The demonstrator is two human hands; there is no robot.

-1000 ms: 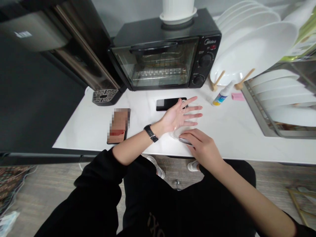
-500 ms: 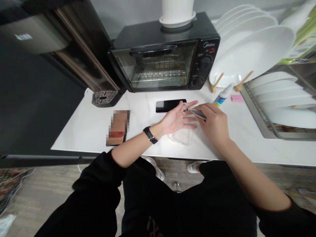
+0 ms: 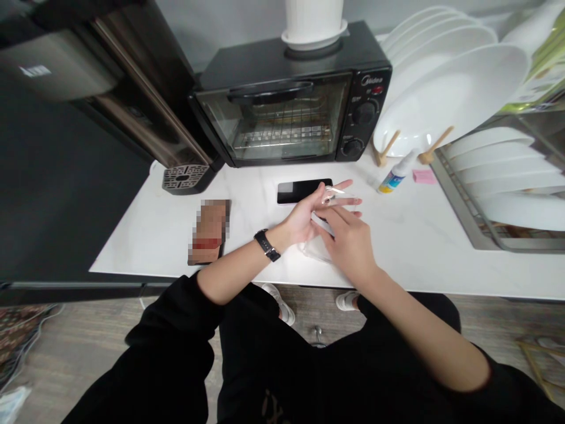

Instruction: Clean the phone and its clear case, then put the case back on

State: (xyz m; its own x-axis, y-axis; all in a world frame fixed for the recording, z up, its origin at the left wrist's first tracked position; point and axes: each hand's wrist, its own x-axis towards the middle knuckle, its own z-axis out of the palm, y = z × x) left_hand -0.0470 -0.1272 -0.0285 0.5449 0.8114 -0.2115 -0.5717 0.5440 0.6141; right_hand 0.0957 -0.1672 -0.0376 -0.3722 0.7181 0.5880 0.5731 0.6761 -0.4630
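Observation:
My left hand lies palm up at the counter's front, wearing a black watch strap. It holds a clear phone case, with the fingers stretched out behind the see-through plastic. My right hand is closed on a small white-and-grey piece, pressed against the case over the left palm. Most of this piece is hidden by the fingers; it looks like a folded cloth. Just behind my left hand lies a black phone. A spray bottle stands to the right of both hands.
A toaster oven with a white pot on top stands behind. At left are a drinks machine and a phone with a blurred screen. White plates, a dish rack and a pink slip are at right.
My right hand has moved left and slightly down, bringing the white-and-grey piece from beside the left fingertips onto the case over the palm. My left hand has barely moved.

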